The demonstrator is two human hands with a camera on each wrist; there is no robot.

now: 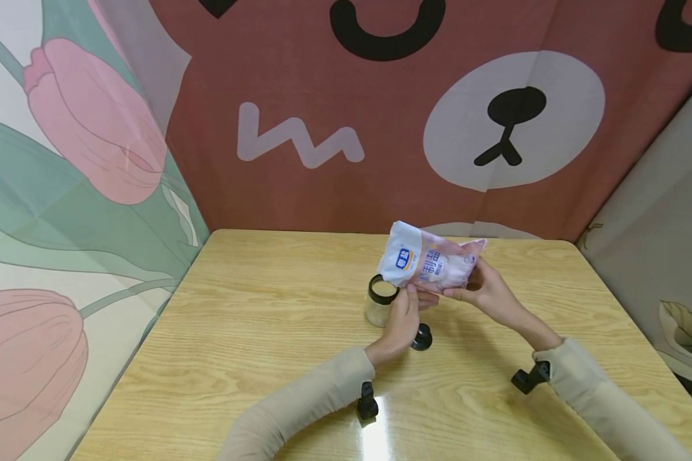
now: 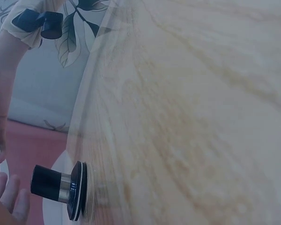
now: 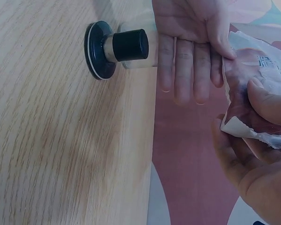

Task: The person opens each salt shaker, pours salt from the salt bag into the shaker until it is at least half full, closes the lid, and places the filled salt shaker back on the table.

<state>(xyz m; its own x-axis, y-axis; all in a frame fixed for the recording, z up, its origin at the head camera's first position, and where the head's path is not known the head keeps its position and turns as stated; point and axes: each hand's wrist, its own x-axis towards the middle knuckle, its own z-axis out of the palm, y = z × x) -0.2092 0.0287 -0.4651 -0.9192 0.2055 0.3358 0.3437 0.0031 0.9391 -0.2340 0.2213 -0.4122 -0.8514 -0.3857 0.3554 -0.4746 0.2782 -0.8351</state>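
My right hand (image 1: 493, 296) grips a white and pink salt bag (image 1: 438, 261) by its right end. The bag is held tilted above the table, with its white end beside and above the mouth of a glass jar (image 1: 376, 312). That jar stands upright with a black rim and no lid on it. Under the bag is my left hand (image 1: 402, 320); in the right wrist view its fingers (image 3: 182, 65) are straight and its thumb touches the bag's edge. A black knobbed lid (image 1: 421, 337) lies on the table near the left hand, knob up.
Everything stands on a wood-grain table (image 1: 254, 307). A printed cloth (image 1: 300, 198) hangs behind its far edge, and more patterned cloth hangs at both sides. Each sleeve carries a black wrist camera mount (image 1: 367, 403).
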